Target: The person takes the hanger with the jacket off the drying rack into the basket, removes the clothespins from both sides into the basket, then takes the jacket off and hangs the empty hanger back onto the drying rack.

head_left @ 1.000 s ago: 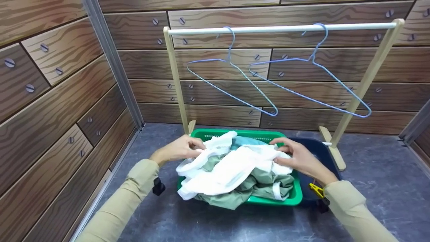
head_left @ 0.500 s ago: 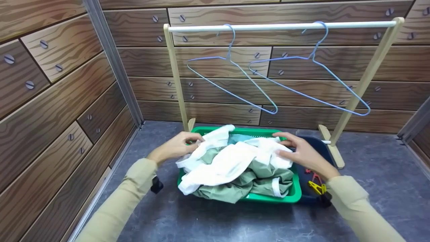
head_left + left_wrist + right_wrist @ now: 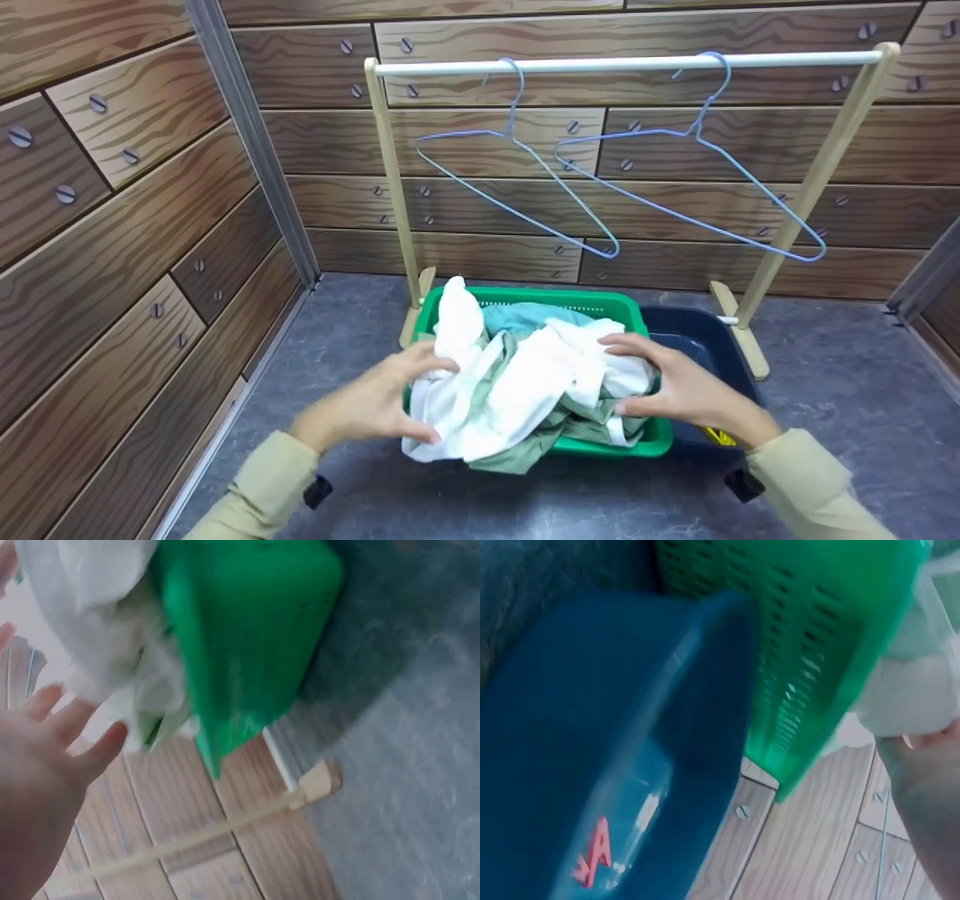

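Observation:
A heaped white garment with grey-green fabric fills the green basket, and a teal cloth shows behind it. My left hand is at the heap's left side, thumb and fingers spread wide beside the white cloth. On the right side, my right hand has its thumb and fingers well apart, fingertips right at the white and grey-green fabric. One white end stands up at the basket's back left. In the left wrist view, the spread fingers overlap pale cloth at the basket's rim.
Behind the basket stands a wooden rack with a white rail, two blue wire hangers on it. A dark blue tub sits right of the basket, with a yellow clip and red clips in it. Wood-patterned walls enclose the back and left.
My left hand has come nearer and spread its fingers, having let go of the cloth. The white fabric on the left has shifted, uncovering more teal. My right hand has moved slightly lower.

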Motion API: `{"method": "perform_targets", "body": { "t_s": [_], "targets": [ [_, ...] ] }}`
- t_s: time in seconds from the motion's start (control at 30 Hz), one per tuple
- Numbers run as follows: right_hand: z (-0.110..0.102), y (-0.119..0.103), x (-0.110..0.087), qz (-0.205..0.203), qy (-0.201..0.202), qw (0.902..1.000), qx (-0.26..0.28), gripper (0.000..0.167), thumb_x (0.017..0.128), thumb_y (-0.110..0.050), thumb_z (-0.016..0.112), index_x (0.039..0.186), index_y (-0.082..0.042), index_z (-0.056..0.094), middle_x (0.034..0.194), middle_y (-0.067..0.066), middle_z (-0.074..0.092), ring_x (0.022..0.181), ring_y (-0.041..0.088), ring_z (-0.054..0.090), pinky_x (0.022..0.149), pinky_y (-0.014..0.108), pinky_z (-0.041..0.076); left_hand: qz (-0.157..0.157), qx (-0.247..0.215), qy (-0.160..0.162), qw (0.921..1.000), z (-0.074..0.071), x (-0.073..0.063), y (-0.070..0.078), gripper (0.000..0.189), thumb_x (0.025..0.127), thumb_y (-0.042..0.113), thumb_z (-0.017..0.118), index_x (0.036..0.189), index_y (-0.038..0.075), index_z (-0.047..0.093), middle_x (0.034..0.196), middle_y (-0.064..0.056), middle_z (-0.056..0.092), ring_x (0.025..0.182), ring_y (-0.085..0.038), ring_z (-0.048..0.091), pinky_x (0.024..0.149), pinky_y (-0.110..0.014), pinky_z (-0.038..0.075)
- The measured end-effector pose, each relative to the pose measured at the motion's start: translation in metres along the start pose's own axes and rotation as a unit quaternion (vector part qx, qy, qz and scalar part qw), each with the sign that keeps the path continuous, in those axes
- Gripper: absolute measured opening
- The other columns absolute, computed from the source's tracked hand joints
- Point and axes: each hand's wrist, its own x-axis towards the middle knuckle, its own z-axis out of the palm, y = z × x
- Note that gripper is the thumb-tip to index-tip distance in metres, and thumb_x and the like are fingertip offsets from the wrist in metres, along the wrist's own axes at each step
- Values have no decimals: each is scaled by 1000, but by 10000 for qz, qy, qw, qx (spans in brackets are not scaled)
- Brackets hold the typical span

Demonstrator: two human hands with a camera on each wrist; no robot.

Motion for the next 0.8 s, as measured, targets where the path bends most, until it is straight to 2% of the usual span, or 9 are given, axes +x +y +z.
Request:
{"method": "perform_targets", "body": {
  "t_s": [0.07, 0.13, 0.2, 0.27, 0.37, 0.5, 0.6, 0.7, 0.8],
  "targets": [
    [5, -1, 1, -48, 50, 9999, -82, 78, 77, -32, 86, 144, -30, 46, 141, -7, 51, 127, 18, 50, 95, 46, 42, 433, 857, -8, 9954, 8, 1, 3, 83, 69, 58, 82, 142, 37, 49, 152, -4, 36, 137, -25, 36, 108, -51, 32],
    [9, -3, 1, -56, 50, 10000, -32, 81, 76, -32, 86, 145, -31, 45, 144, -9, 48, 129, 18, 48, 97, 51, 40, 909, 1538, 8, 9839, 16, 2, 5, 86, 70, 60, 80, 146, 39, 45, 152, -8, 37, 138, -27, 36, 108, -51, 32],
    [11, -5, -1, -143, -54, 9999, -21, 87, 74, -31, 88, 148, -30, 42, 148, -10, 44, 132, 20, 44, 99, 56, 37, 1283, 1935, -7, 9727, 21, 4, 6, 87, 71, 59, 80, 147, 40, 43, 151, -11, 38, 139, -28, 34, 108, -51, 32],
    [12, -8, -5, -240, -195, 9995, -72, 94, 71, -31, 89, 150, -30, 38, 151, -9, 40, 135, 24, 41, 99, 59, 35, 1443, 2177, -2, 9653, 25, 6, 7, 86, 72, 59, 80, 147, 41, 42, 151, -13, 40, 138, -29, 35, 107, -50, 33],
    [15, -11, -12, -567, -314, 9967, -491, 99, 69, -37, 90, 151, -29, 37, 151, -6, 39, 135, 26, 39, 100, 60, 35, 1492, 2394, 25, 9594, 29, 10, 7, 79, 74, 59, 78, 144, 40, 47, 145, -13, 45, 133, -28, 42, 104, -48, 37],
    [19, -14, -17, -829, -220, 9915, -978, 85, 77, -39, 85, 149, -31, 40, 146, -8, 45, 131, 20, 44, 98, 53, 41, 1419, 2443, 92, 9592, 34, 17, 5, 63, 76, 57, 78, 133, 36, 59, 131, -8, 54, 114, -22, 52, 97, -43, 40],
    [23, -12, -16, -878, -123, 9901, -1086, 75, 82, -29, 82, 147, -32, 43, 143, -9, 49, 128, 17, 49, 96, 47, 46, 1344, 2240, 115, 9652, 37, 19, 3, 52, 77, 51, 81, 123, 32, 66, 119, -2, 57, 100, -18, 54, 91, -39, 41],
    [28, -7, -14, -979, 22, 9891, -1096, 73, 82, -15, 81, 145, -29, 45, 139, -3, 54, 118, 16, 58, 89, 42, 51, 1345, 1966, 165, 9711, 39, 19, 3, 41, 77, 42, 83, 114, 29, 70, 110, 3, 57, 92, -15, 53, 88, -36, 41],
    [31, -3, -11, -1067, 264, 9892, -966, 70, 81, -4, 79, 141, -25, 49, 126, 0, 64, 104, 15, 65, 79, 35, 54, 1418, 1735, 320, 9740, 40, 19, 4, 32, 77, 33, 84, 106, 27, 72, 109, 5, 60, 93, -14, 56, 89, -35, 42]
  ]
}}
